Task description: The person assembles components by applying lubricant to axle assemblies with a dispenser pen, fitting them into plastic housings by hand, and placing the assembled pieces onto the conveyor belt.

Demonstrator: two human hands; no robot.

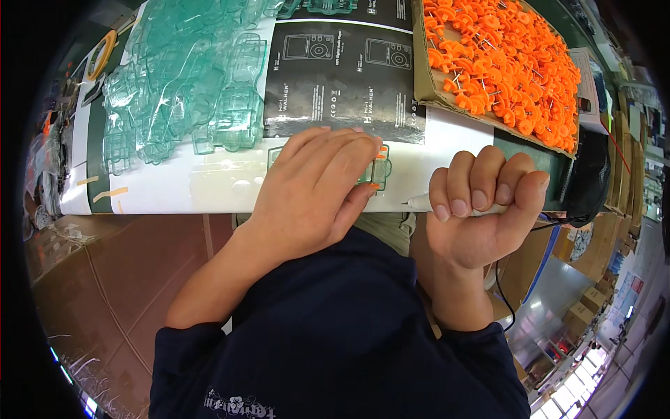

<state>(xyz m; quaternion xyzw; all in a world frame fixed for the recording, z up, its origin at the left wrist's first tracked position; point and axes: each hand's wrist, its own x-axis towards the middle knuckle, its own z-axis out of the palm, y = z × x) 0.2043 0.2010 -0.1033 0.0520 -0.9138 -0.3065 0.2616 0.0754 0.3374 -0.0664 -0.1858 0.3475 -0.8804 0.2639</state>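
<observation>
My left hand (310, 183) lies over a translucent green plastic casing (386, 167) near the table's front edge, its fingers and thumb closed on it. Most of the casing is hidden beneath the palm. At its right end a small orange piece (382, 151) and a thin metal pin show. To the right, my right hand (485, 213) is curled round a white pen-shaped tool (420, 202) with a thin dark tip. That tip points left toward the casing, a short gap away from it.
Many similar green casings (174, 91) are heaped at the left. A cardboard box (421, 59) at the back right holds many orange discs with metal pins (502, 70). Black printed sheets (335, 77) lie between them. An orange tape roll (102, 54) is at far left.
</observation>
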